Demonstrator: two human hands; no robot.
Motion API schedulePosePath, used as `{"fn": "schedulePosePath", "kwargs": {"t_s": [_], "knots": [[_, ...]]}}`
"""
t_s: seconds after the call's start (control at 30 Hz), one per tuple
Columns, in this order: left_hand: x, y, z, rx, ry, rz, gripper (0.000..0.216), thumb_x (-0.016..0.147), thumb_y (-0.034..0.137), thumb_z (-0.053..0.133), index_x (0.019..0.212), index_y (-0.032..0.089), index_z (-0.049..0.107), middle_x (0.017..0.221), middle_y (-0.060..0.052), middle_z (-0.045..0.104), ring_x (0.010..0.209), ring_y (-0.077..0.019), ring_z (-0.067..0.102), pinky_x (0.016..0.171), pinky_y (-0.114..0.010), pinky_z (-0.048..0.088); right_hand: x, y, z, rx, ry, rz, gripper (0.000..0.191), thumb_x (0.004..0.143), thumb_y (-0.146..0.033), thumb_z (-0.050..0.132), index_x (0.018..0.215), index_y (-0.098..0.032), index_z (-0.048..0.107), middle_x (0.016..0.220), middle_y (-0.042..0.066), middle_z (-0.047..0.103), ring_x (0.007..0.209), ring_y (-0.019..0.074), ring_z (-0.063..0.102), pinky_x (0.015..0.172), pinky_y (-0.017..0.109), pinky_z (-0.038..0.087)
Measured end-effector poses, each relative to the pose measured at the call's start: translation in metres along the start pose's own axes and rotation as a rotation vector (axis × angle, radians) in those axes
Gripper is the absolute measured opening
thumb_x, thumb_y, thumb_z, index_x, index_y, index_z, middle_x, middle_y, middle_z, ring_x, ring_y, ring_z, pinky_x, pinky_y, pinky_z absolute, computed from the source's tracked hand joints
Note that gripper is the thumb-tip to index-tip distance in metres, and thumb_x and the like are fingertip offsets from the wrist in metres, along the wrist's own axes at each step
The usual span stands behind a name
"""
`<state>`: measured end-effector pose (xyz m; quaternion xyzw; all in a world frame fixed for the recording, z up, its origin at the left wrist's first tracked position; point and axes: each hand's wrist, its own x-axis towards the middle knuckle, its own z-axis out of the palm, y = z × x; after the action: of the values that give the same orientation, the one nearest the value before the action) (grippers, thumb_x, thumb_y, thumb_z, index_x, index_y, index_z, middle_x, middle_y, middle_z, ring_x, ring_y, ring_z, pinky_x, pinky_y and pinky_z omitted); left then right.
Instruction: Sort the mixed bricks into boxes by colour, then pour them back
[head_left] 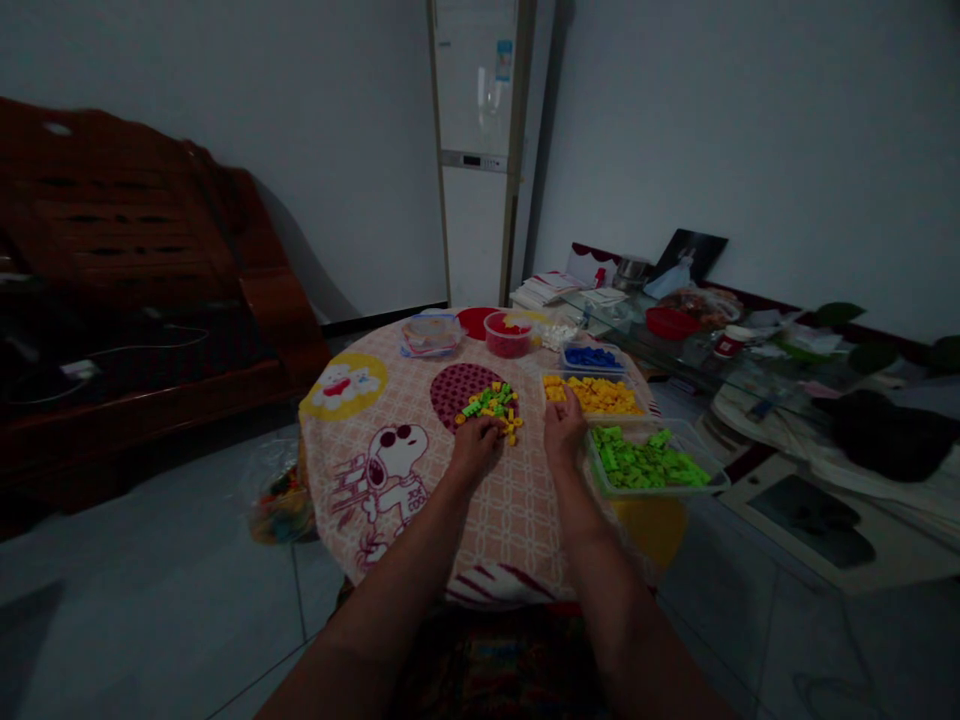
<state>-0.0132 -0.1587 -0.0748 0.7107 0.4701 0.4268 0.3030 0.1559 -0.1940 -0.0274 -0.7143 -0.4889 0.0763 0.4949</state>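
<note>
My left hand (478, 446) rests palm down at the near edge of a small pile of green and yellow plastic pieces (491, 400). Its fingers are curled together at the pieces, and what they pinch is too small to make out. At the left end of a clear box of yellow plastic pieces (604, 394) is my right hand (564, 428). Its thumb and fingers are bent close together against yellow pieces there; whether one is between them is unclear. Just right of this hand stands a clear box of green plastic pieces (649, 458).
Behind the yellow box sits a box of blue pieces (592, 357). A round tub of red pieces (508, 335) and a clear lidded container (431, 334) stand at the far side of the patterned tablecloth (506, 520). A cluttered glass-topped table (637, 320) borders the right.
</note>
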Motion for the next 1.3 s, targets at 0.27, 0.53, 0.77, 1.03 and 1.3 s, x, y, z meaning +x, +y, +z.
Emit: {"fn": "schedulePosePath", "kwargs": {"t_s": [0.27,0.53,0.77,1.03,1.3], "knots": [[-0.001,0.004,0.0,-0.023,0.017,-0.012,0.025,0.081,0.014,0.054,0.09,0.017,0.077,0.085,-0.005,0.077,0.079,-0.0179,0.069,0.079,-0.028,0.053,-0.015,0.009,0.009,-0.229,-0.222,-0.085,0.035,0.095,-0.02,0.043,0.117,-0.02,0.07,0.114,0.008,0.075,0.103,0.018,0.068,0.092,0.025,0.047],[0.0,0.003,0.0,-0.046,0.016,0.002,0.025,0.08,0.014,0.054,0.09,0.017,0.077,0.083,-0.004,0.077,0.077,-0.0167,0.069,0.079,-0.027,0.054,-0.014,-0.001,0.018,-0.591,-0.461,-0.212,0.033,0.099,-0.03,0.048,0.127,-0.027,0.064,0.115,0.008,0.074,0.101,0.0219,0.07,0.082,0.029,0.049],[0.001,-0.002,0.001,0.016,0.026,0.023,0.025,0.08,0.015,0.055,0.09,0.017,0.078,0.085,-0.005,0.077,0.082,-0.0184,0.069,0.083,-0.03,0.054,-0.014,-0.001,0.016,-0.589,-0.488,-0.199,0.028,0.098,-0.032,0.05,0.121,-0.027,0.065,0.115,0.007,0.074,0.101,0.0206,0.069,0.081,0.028,0.046],[0.0,0.0,0.001,-0.019,0.011,0.012,0.027,0.081,0.015,0.054,0.093,0.017,0.078,0.084,-0.005,0.077,0.079,-0.0182,0.069,0.078,-0.029,0.054,-0.024,0.006,0.011,-0.363,-0.293,-0.102,0.022,0.094,-0.031,0.054,0.108,-0.023,0.069,0.094,0.004,0.075,0.088,0.018,0.067,0.075,0.025,0.043],[0.0,-0.005,0.004,-0.055,0.032,0.02,0.025,0.081,0.016,0.055,0.091,0.017,0.078,0.086,-0.006,0.077,0.079,-0.0182,0.069,0.079,-0.029,0.054,-0.015,0.012,0.009,-0.027,0.027,-0.067,0.034,0.089,-0.025,0.049,0.115,-0.013,0.067,0.086,0.008,0.073,0.08,0.0201,0.066,0.082,0.029,0.049]]}}
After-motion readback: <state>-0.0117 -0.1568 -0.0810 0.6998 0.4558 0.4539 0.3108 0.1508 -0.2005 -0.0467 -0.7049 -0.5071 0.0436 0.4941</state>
